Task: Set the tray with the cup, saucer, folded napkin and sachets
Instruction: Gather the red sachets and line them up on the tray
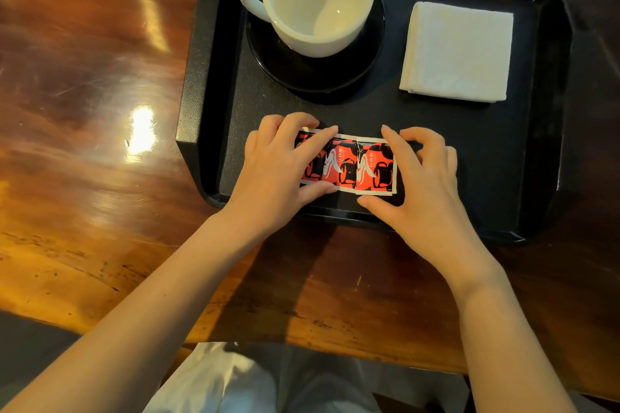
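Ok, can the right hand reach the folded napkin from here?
Probably yes: the napkin lies beyond the right hand with only bare tray between them, though that hand first has to leave the sachets.

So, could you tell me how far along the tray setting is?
Done: the cup sits on its saucer and the folded napkin lies beside them on the tray. In hand: left hand and right hand pinch the row of three sachets. Left: apparently only releasing them.
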